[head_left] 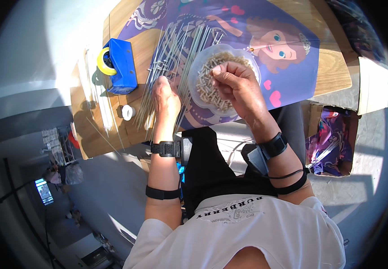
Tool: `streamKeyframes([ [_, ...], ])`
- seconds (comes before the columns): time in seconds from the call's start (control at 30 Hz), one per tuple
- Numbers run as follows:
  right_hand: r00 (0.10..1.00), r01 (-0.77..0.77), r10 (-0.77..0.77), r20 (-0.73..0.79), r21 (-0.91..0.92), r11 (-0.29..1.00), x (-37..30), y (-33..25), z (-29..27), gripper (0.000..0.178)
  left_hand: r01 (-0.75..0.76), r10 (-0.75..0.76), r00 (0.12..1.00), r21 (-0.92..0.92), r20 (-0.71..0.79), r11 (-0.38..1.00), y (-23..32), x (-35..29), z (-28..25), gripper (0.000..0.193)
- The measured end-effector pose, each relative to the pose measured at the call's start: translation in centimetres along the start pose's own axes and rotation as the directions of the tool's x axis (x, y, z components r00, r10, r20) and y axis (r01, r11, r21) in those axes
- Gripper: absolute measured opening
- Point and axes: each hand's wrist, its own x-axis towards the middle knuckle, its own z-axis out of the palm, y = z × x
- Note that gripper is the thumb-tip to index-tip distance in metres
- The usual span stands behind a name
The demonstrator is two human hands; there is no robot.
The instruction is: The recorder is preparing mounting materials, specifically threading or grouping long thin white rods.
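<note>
Thin pale rods (194, 58) lie in a loose bundle on a purple printed sheet, some with small pieces on them. My left hand (166, 102) is closed over the bundle, thumb on top; its other fingers are mostly hidden, so what it grips is unclear. A translucent scalloped bowl (195, 95) right of the rods holds many short beige tube pieces (212, 92). Above the bowl, my right hand (241, 87) is closed in a pinch, thumb against forefinger. Anything between those fingertips is too small to make out.
A blue tape dispenser (124, 67) with a yellow roll stands on the wooden table (333, 74) at the left. Near it are a small white roll (128, 112) and more thin rods (105, 107). An open cardboard box (351, 148) with purple sheets sits low at the right.
</note>
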Motion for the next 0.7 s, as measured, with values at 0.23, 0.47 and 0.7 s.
streamKeyframes([
  [0.23,0.959,0.145,-0.055,-0.277,0.317,0.937,0.5,-0.4,0.0,0.018,-0.069,0.118,0.936,-0.156,0.332,0.985,8.1,-4.5,-6.0,0.007],
  [0.47,0.990,0.125,-0.112,-0.086,0.162,0.979,0.4,0.7,-0.6,0.020,0.085,0.015,0.915,-0.229,0.403,0.970,10.6,-6.8,-7.2,0.013],
  [0.7,0.998,-0.008,0.036,-0.056,0.438,0.899,-0.2,1.4,1.4,0.021,-0.116,0.128,0.984,-0.102,0.122,0.988,13.3,-5.6,-4.6,0.021],
])
